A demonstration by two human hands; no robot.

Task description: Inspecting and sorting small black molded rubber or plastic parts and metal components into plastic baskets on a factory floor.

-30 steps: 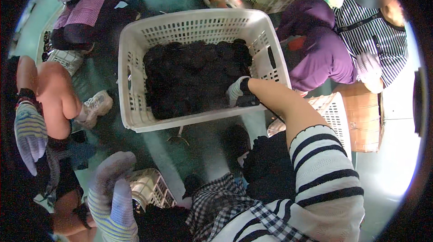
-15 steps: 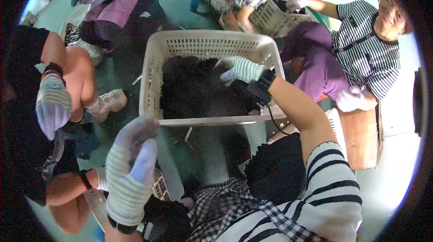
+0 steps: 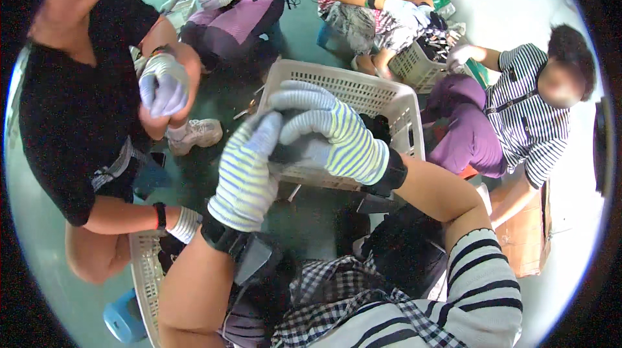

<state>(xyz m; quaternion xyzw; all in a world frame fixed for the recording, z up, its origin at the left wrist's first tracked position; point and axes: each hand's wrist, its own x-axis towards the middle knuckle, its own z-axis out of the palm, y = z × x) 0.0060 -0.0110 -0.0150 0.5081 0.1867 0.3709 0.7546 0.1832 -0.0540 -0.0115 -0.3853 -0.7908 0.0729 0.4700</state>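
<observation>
My left hand (image 3: 243, 176) and my right hand (image 3: 343, 137) meet in front of me, both in striped knit gloves. Their fingers are curled toward each other, with a dark patch between them; whatever they hold there is too hidden and blurred to name. Just beyond and beneath them stands a white slatted plastic basket (image 3: 353, 74), its near wall partly covered by my hands. Inside it, a dark pile of black pieces (image 3: 377, 129) shows to the right of my fingers.
A gloved co-worker (image 3: 84, 115) sits at left, beside another white basket (image 3: 146, 264) and a blue stool (image 3: 123, 315). Across from me more people work around a filled basket (image 3: 414, 69). A person in stripes (image 3: 521, 102) sits at right near a cardboard box (image 3: 525, 231).
My right hand has come out of the basket toward me and left. My left hand has moved up and right to meet it. The view has shifted, so the basket appears farther right.
</observation>
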